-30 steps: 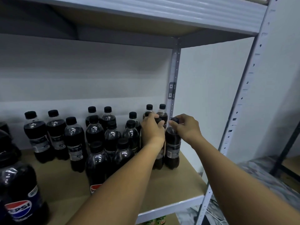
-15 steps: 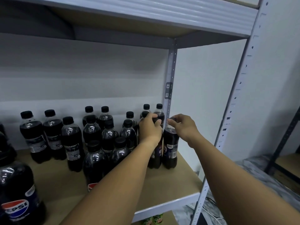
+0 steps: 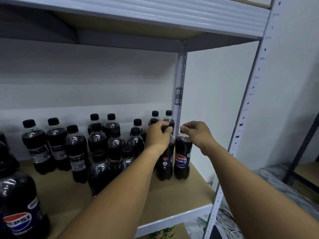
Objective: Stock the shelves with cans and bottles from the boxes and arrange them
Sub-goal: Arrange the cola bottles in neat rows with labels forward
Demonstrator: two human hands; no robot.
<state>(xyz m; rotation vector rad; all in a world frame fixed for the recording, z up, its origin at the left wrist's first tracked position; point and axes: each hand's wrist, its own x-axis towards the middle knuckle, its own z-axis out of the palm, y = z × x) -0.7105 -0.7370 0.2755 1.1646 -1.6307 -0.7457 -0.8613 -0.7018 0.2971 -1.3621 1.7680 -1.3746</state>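
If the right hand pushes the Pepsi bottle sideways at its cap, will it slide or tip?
Probably tip: the Pepsi bottle is tall and narrow, and the right hand holds only its cap. Being nearly full, it likely feels heavy. The neighbouring bottle would stop a leftward fall.

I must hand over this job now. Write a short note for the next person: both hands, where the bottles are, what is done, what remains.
Left hand: grips the cap of one cola bottle at the right end of the shelf.
Right hand: fingers pinch the cap of the Pepsi bottle beside it, label facing front.
Done: both stand upright on the shelf, next to the small bottles already stocked.
Left: release both, turn the left bottle's label forward, bring more stock. No boxes in view.
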